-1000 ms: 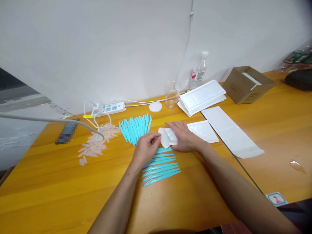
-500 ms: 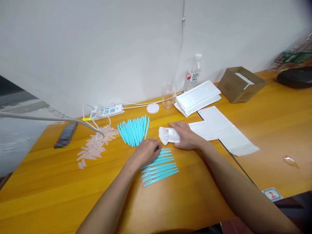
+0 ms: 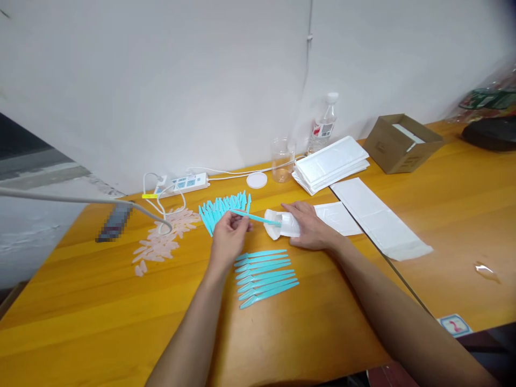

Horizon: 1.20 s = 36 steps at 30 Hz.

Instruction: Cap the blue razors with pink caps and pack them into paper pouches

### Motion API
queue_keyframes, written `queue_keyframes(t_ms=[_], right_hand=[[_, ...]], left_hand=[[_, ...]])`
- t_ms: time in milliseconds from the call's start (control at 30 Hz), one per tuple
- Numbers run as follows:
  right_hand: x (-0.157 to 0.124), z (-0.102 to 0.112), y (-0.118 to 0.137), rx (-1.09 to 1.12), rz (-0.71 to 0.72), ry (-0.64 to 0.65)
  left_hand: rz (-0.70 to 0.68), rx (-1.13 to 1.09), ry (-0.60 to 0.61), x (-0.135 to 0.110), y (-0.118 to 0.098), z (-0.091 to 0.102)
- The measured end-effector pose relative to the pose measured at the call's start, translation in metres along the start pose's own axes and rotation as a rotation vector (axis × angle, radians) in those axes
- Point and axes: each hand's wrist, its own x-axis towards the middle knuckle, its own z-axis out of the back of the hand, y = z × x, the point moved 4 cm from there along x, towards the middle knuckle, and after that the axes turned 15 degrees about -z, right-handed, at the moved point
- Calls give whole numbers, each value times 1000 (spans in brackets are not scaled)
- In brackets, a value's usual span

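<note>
My left hand is closed in a pinch on one end of a slim teal eyebrow razor. The razor's other end reaches into the mouth of a white plastic bag. Around that bag my right hand is wrapped, with the opening bulged towards the left. Below my left hand lies a row of several teal razors, side by side on the table. A fanned pile of more razors is just behind my left hand and partly hidden by it.
Pale pink translucent pieces are scattered at left, near a power strip with cables. Behind stand a clear jar, a water bottle and folded white bags. A cardboard box and a flat white bag are at right.
My left hand has risen from the row with one razor and brought its end to the bag's mouth. My right hand keeps its hold on the bag. The view has shifted slightly.
</note>
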Motion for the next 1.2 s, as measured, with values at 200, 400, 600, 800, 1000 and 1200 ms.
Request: queue_keyframes(t_ms=[200,400,600,800,1000,1200], right_hand=[[-2,-3,3,22,39,-19],[-1,-3,9,27,44,11],[-3,-1,15,22,63,-9],[-1,-4,16,-13,46,6],[-4,-8,14,-102,44,63],[-5,-6,6,-106,20,85]], left_hand=[[65,33,179,-15,25,-60],[-22,195,279,-6,12,-34],[-150,241,425,-9,12,-54],[-230,299,499,-9,8,-54],[-277,495,603,-17,-8,-20],[-274,596,747,-24,0,-29]])
